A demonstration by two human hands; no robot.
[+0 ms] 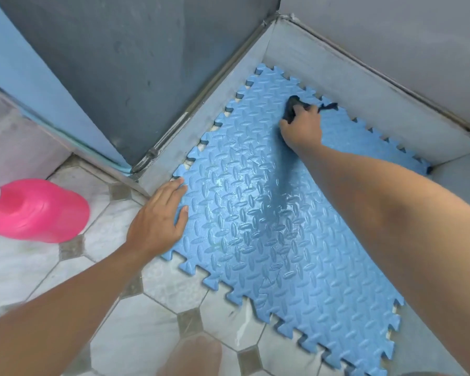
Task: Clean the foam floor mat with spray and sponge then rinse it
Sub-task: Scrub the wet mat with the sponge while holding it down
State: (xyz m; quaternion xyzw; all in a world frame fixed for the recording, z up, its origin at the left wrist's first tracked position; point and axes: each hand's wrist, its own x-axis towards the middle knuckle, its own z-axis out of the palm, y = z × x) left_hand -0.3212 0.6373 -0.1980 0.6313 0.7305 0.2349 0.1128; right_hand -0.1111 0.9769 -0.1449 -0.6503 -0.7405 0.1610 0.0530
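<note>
1. Foam floor mat (269, 226) lies flat, its far part inside the grey low-walled recess (350, 85) and its near part out on the tiled floor (65, 280).
2. Your left hand (158, 215) rests on the mat's near-left edge, fingers straight and slightly spread, pinning it down.
3. Your right hand (301, 128) has its fingers curled round the dark sponge (292, 108) and presses it onto the mat close to the far toothed edge.
4. Treat the mat as light, soft and bendy. Under a hard scrub it will probably slide or buckle unless you hold it down.
5. A wet sheen runs through the middle of the ribbed surface, so expect it to be slippery there.
6. When you lift it for rinsing, take hold along one side with both hands, just inside the teeth. A single tooth looks likely to tear or fold.
7. The pink bottle (38, 210) sits on the floor well apart to your left.
</note>
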